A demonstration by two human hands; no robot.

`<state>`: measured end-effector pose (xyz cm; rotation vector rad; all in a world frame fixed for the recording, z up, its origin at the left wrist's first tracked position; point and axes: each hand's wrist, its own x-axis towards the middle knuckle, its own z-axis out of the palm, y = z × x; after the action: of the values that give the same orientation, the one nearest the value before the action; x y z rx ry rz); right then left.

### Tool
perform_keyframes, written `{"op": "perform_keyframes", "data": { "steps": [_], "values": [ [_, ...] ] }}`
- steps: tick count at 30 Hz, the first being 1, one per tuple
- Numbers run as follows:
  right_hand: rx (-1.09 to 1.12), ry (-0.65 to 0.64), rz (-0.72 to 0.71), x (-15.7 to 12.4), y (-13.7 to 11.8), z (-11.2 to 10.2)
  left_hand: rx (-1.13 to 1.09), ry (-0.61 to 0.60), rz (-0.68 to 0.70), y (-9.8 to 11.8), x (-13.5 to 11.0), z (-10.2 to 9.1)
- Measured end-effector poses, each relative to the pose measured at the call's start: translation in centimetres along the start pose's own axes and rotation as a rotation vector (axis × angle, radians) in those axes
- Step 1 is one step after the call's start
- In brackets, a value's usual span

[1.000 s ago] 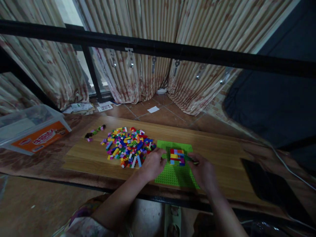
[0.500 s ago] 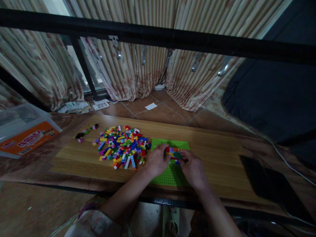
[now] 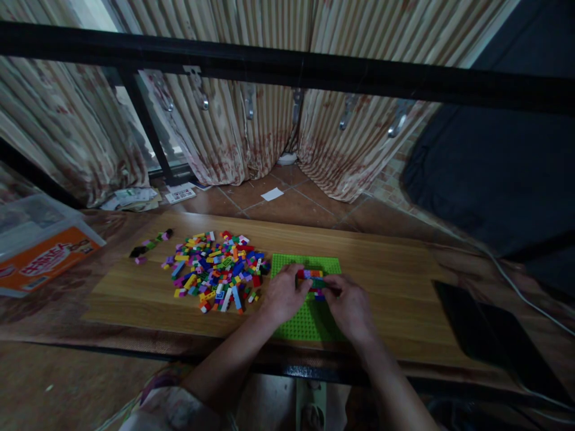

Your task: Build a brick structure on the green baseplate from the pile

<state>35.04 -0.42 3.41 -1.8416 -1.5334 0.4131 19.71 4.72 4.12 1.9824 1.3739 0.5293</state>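
Where the left hand (image 3: 287, 293) and the right hand (image 3: 349, 302) face each other, a dark green brick (image 3: 319, 284) lies between them, long axis running from hand to hand.
Right hand: thumb and fingers pinched together on the brick's right end; the nearer hand, by its hold. Left hand: half curled, thumb by the brick's left end, fingertips at the far left corner of the multicoloured brick build (image 3: 313, 273); whether it grips anything, cannot tell. Brick build: between the hands, partly hidden by fingers and the dark green brick; whether the two touch, cannot tell. Green baseplate (image 3: 305, 326): under both hands, bare studs on the near side. Loose brick pile (image 3: 215, 269): left of the left hand, on the wooden table (image 3: 390, 269).
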Motion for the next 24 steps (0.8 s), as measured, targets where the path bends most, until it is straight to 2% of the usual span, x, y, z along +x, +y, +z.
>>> {"op": "perform_keyframes", "data": {
  "steps": [7, 12, 20, 24],
  "values": [
    [-0.018, 0.0, 0.06, 0.05, 0.44, 0.16, -0.002, 0.08, -0.067, 0.67, -0.11, 0.52],
    [0.063, -0.008, 0.079, 0.07, 0.4, 0.37, -0.005, 0.109, -0.052, 0.51, -0.11, 0.85],
    [0.096, -0.053, 0.141, 0.09, -0.04, 0.09, -0.05, 0.094, -0.063, 0.45, 0.17, 0.62],
    [0.035, 0.0, 0.174, 0.36, 0.2, -0.33, -0.077, 0.089, -0.088, 0.72, 0.22, 0.27]
  ]
}}
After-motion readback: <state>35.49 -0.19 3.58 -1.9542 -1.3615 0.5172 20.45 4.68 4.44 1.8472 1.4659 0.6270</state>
